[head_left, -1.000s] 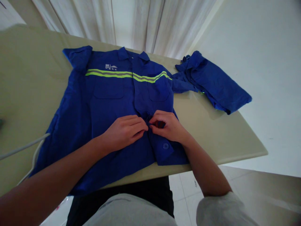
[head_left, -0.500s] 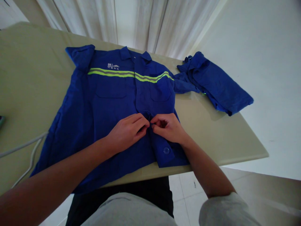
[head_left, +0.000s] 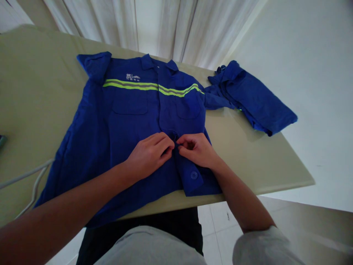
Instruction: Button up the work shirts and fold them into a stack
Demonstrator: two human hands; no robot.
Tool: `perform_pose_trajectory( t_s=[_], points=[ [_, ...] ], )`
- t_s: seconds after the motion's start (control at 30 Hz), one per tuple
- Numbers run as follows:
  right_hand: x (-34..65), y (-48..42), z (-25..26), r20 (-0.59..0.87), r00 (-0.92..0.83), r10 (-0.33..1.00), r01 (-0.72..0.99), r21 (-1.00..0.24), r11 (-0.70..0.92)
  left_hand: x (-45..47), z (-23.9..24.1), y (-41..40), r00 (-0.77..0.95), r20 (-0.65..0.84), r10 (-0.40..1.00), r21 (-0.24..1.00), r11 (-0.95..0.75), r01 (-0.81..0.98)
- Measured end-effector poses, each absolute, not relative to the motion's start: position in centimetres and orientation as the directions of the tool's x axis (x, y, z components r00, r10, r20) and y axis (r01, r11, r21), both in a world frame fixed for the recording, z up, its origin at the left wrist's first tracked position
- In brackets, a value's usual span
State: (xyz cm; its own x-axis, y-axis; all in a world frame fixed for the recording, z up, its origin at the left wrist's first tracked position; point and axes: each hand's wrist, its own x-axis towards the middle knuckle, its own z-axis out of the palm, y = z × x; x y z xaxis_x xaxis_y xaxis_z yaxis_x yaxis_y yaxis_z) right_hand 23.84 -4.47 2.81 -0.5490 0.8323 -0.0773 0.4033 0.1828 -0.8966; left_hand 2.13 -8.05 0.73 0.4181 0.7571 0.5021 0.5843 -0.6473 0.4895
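Observation:
A blue work jacket [head_left: 129, 129] with a yellow-and-grey reflective stripe lies spread face up, its collar at the far side. My left hand [head_left: 151, 151] pinches the front edge of the jacket low on the placket. Close beside it, my right hand [head_left: 198, 149] pinches the other front edge, thumb against fingertips. What sits between the fingertips is too small and covered to make out. Below my right hand, a corner of the front is turned over and shows a round blue button [head_left: 194, 175].
The jacket rests on a pale greenish table [head_left: 275, 165]. At the right lies a folded blue garment [head_left: 256, 99], touching the jacket's sleeve. A white wire-like frame [head_left: 35, 184] stands at the left edge. Behind the table hang pale curtains [head_left: 154, 25]; a white wall [head_left: 311, 73] is at the right.
Both hands stay at the same spot on the placket. My left fingertips have shifted very slightly left, and the turned-over corner with the button has moved a little.

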Motion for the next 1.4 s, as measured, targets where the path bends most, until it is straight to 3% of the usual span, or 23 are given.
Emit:
perform_pose_trajectory(
  t_s=[0.13,0.3,0.53,0.8,0.93,1.17,1.4],
  points=[
    [23.3,-5.1,2.7,-0.052,-0.524,0.85,0.391,-0.901,0.186,1.8,0.9,-7.8,0.439,0.519,0.733,0.431,-0.669,0.606],
    [23.4,-4.5,2.3,-0.009,-0.419,0.908,0.386,-0.907,0.169,1.6,1.2,-7.6,0.43,0.498,0.753,0.517,-0.656,0.55],
    [23.6,-4.4,2.4,-0.044,-0.47,0.882,0.392,-0.905,0.163,1.7,1.0,-7.6,0.461,0.498,0.735,0.485,-0.677,0.554],
    [23.8,-4.3,3.1,-0.22,-0.535,0.816,0.259,-0.962,-0.09,1.3,0.8,-7.8,0.55,0.523,0.651,0.293,-0.744,0.601],
    [24.0,-4.0,3.0,-0.268,-0.56,0.784,0.253,-0.956,-0.146,1.4,0.8,-8.0,0.536,0.538,0.651,0.283,-0.738,0.613],
    [24.0,-4.2,2.7,-0.18,-0.562,0.808,0.337,-0.941,0.024,1.5,0.8,-7.9,0.506,0.542,0.671,0.321,-0.722,0.613],
    [23.8,-4.3,1.7,0.151,-0.548,0.823,0.395,-0.82,0.414,1.5,1.2,-7.5,0.366,0.488,0.792,0.631,-0.61,0.479]
  ],
)
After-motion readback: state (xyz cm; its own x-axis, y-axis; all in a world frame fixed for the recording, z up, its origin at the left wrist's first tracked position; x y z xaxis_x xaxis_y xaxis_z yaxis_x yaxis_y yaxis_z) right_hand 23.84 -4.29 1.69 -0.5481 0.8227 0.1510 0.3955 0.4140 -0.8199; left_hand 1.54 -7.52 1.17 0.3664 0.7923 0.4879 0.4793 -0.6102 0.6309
